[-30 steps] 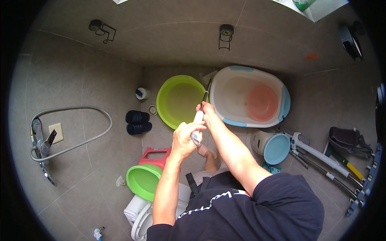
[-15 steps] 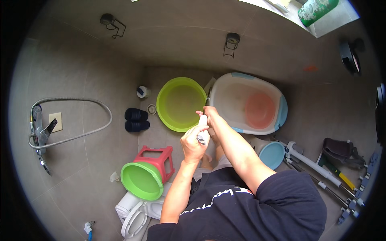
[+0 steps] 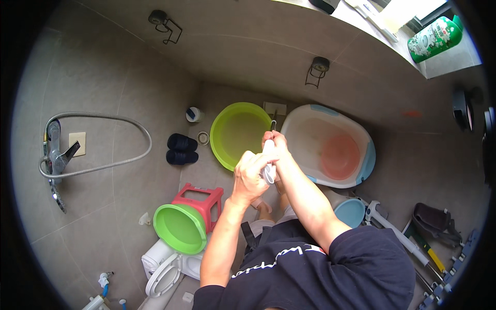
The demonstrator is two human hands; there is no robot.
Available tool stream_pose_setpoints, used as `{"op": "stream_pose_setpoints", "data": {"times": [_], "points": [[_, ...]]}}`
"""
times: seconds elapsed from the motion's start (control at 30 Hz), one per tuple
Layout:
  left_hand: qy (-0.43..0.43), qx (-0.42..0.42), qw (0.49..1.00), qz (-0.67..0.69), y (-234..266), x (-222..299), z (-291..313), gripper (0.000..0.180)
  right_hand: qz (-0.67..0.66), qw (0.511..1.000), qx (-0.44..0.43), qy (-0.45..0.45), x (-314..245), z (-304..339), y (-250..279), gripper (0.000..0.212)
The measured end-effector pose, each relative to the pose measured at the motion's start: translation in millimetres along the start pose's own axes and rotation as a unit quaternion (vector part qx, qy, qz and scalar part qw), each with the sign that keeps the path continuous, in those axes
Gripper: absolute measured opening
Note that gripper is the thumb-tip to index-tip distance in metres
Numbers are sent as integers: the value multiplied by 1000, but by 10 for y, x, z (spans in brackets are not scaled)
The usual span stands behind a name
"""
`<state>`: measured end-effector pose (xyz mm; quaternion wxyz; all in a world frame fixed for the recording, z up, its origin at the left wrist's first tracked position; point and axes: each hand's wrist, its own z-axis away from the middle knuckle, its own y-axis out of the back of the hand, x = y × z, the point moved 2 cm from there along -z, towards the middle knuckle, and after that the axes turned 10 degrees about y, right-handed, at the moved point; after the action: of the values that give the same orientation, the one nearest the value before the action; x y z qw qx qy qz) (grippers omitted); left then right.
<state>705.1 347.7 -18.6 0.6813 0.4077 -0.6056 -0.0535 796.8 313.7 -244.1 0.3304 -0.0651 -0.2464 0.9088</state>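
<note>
A long-handled floor-cleaning tool runs away from me, its white handle (image 3: 269, 172) coming down to a pale flat head (image 3: 275, 108) on the floor. My left hand (image 3: 249, 178) is closed around the handle near its top end. Lower down the shaft, my right hand (image 3: 277, 142) grips it too. The head lies in the gap between a lime-green basin (image 3: 216, 150) on the left and a white-and-blue baby bathtub (image 3: 368, 161) on the right. Whether the head is a brush or a squeegee I cannot tell.
A reddish-orange basin (image 3: 340, 157) sits inside the bathtub. Near my left are a red stool (image 3: 214, 213), a green basin (image 3: 180, 229) and a toilet (image 3: 164, 283). Dark slippers (image 3: 182, 150) lie by a floor drain (image 3: 203, 138). A blue basin (image 3: 350, 212) and poles stand at right.
The view has turned slightly, so the basin and bathtub sit further right in it. My right hand's fingers look more tightly closed on the handle, and more of the tool's head shows.
</note>
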Motion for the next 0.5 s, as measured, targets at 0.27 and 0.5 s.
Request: {"op": "stream_pose_setpoints", "data": {"times": [0.27,0.5], "points": [[160,32,971,175,-72,-451,-241,18,6,999,-42,-18,293,-486,-414,17],[157,38,945,284,-23,-488,-381,23,58,993,88,50,341,-420,-594,6]]}}
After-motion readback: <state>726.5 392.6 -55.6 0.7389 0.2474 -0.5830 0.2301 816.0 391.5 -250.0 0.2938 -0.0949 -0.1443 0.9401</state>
